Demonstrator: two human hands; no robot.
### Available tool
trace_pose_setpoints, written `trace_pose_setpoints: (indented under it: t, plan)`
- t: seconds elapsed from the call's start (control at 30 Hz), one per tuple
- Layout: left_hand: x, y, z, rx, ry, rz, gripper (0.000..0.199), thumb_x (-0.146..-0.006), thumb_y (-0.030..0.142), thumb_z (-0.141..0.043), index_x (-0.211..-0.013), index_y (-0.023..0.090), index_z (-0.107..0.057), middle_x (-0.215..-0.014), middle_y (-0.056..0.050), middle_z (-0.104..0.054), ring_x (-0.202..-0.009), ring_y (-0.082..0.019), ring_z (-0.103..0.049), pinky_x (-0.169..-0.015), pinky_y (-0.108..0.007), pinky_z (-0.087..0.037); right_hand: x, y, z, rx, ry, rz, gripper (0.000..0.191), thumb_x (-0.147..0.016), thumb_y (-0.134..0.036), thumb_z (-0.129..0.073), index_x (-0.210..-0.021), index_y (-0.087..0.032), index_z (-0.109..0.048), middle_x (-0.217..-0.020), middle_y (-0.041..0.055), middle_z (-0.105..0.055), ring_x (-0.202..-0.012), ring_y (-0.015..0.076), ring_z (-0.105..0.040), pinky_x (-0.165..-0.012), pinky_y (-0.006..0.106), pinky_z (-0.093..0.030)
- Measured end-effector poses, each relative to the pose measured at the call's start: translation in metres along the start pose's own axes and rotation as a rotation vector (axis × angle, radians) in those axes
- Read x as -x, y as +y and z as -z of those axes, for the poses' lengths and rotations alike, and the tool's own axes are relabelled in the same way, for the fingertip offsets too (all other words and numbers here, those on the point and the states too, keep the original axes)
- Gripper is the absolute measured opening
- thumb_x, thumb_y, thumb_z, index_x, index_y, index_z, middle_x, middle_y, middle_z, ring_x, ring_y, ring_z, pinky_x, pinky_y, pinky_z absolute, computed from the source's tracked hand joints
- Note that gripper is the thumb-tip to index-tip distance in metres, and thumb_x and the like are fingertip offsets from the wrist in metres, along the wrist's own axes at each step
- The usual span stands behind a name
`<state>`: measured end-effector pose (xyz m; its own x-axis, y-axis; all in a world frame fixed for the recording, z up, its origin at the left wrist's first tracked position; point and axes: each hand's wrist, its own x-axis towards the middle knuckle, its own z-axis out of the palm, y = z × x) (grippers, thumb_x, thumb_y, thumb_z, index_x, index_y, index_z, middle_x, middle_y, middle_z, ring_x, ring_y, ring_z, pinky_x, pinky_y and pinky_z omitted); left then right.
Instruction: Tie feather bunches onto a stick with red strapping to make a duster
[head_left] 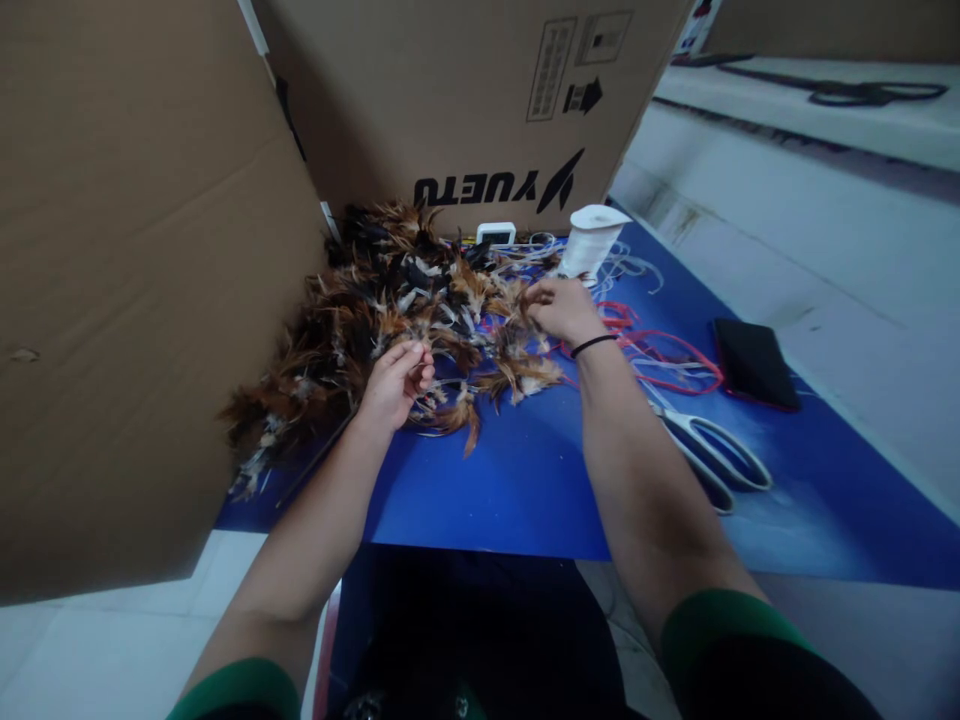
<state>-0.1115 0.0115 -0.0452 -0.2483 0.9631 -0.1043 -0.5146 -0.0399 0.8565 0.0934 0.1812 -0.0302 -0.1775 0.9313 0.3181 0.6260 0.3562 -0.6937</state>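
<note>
Brown and black feathers [352,320] lie in a broad, tangled heap, with pale quill ends showing among them. At the heap's near edge, my left hand [397,385] is closed in a pinch; what sits between its fingertips is too small to make out. My right hand [562,308], wearing a black band on the wrist, is curled over the heap's right side. Its fingertips close on a tuft of brown feathers [516,298]. Between my hands, loose brown feathers [521,376] lie on the blue tabletop [480,500].
A white spool [592,243] stands behind my right hand. Red cord [675,380], scissors [720,455] and a black phone [756,362] lie to the right. Cardboard [150,250] walls the left and back. A small white device [496,234] sits at the back.
</note>
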Motion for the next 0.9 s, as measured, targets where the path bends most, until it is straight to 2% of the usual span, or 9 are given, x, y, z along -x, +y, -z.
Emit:
trace_pose_setpoints:
  t: [0.13, 0.27, 0.4, 0.5, 0.63, 0.73, 0.83, 0.9]
  plan:
    - [0.0, -0.001, 0.001, 0.005, -0.008, 0.002, 0.019, -0.07, 0.023, -0.075, -0.075, 0.013, -0.059, -0.067, 0.001, -0.058, -0.051, -0.005, -0.052, -0.043, -0.015, -0.037, 0.006, -0.008, -0.01, 0.274, -0.145, 0.048, 0.016, -0.073, -0.027, -0.065, -0.083, -0.02, -0.075, -0.079, 0.0043, -0.072, -0.083, 0.0223, -0.067, -0.081, 0.033, -0.051]
    - [0.001, 0.0, 0.001, -0.004, -0.001, 0.019, 0.021, -0.069, 0.025, -0.076, -0.074, 0.013, -0.058, -0.066, 0.001, -0.058, -0.051, -0.005, -0.052, -0.043, -0.015, -0.037, 0.007, -0.017, -0.031, 0.451, -0.236, 0.058, 0.026, -0.079, -0.043, -0.063, -0.088, -0.021, -0.075, -0.092, 0.0095, -0.073, -0.092, 0.0257, -0.067, -0.083, 0.035, -0.05]
    - [0.002, 0.001, 0.001, 0.009, -0.008, 0.024, 0.022, -0.07, 0.026, -0.076, -0.074, 0.013, -0.059, -0.067, 0.001, -0.057, -0.051, -0.005, -0.051, -0.043, -0.015, -0.037, 0.002, -0.018, -0.05, 0.601, -0.354, 0.047, 0.024, -0.079, -0.034, -0.064, -0.095, -0.019, -0.073, -0.102, 0.0154, -0.072, -0.1, 0.0286, -0.065, -0.085, 0.038, -0.049]
    - [0.001, 0.002, 0.002, 0.021, 0.003, 0.021, 0.023, -0.069, 0.027, -0.077, -0.074, 0.013, -0.059, -0.066, 0.001, -0.058, -0.051, -0.005, -0.051, -0.044, -0.015, -0.038, -0.003, -0.016, -0.053, 0.636, -0.337, 0.043, 0.024, -0.08, -0.022, -0.057, -0.098, -0.018, -0.072, -0.103, 0.0166, -0.071, -0.101, 0.0291, -0.065, -0.086, 0.039, -0.049]
    - [-0.002, -0.001, 0.004, 0.009, 0.063, 0.05, 0.022, -0.069, 0.028, -0.076, -0.072, 0.013, -0.06, -0.067, 0.0, -0.061, -0.057, -0.006, -0.057, -0.049, -0.016, -0.043, -0.01, -0.014, -0.05, 0.572, -0.18, 0.088, 0.029, -0.076, -0.014, -0.055, -0.099, -0.017, -0.072, -0.109, 0.0152, -0.069, -0.104, 0.0298, -0.063, -0.088, 0.04, -0.048]
    - [-0.005, -0.004, 0.005, 0.028, 0.14, 0.055, 0.02, -0.068, 0.026, -0.077, -0.073, 0.014, -0.061, -0.074, -0.002, -0.066, -0.068, -0.01, -0.064, -0.057, -0.018, -0.048, -0.015, -0.02, -0.051, 0.383, -0.108, 0.169, 0.03, -0.074, -0.01, -0.052, -0.095, -0.015, -0.073, -0.104, 0.0123, -0.07, -0.102, 0.0261, -0.063, -0.09, 0.037, -0.048]
    - [-0.008, -0.005, 0.007, 0.064, 0.184, 0.023, 0.02, -0.068, 0.024, -0.077, -0.075, 0.014, -0.062, -0.079, -0.002, -0.069, -0.074, -0.012, -0.066, -0.061, -0.02, -0.048, -0.016, -0.032, -0.058, 0.117, -0.179, 0.272, 0.026, -0.076, -0.015, -0.053, -0.093, -0.014, -0.072, -0.097, 0.0093, -0.071, -0.091, 0.0212, -0.065, -0.088, 0.033, -0.049]
    - [-0.01, -0.004, 0.009, 0.09, 0.209, -0.015, 0.02, -0.066, 0.024, -0.078, -0.074, 0.015, -0.061, -0.08, -0.002, -0.069, -0.075, -0.013, -0.067, -0.06, -0.02, -0.048, -0.011, -0.042, -0.064, -0.005, -0.283, 0.377, 0.033, -0.077, -0.027, -0.061, -0.105, -0.014, -0.069, -0.105, 0.0091, -0.069, -0.095, 0.0215, -0.064, -0.089, 0.034, -0.049]
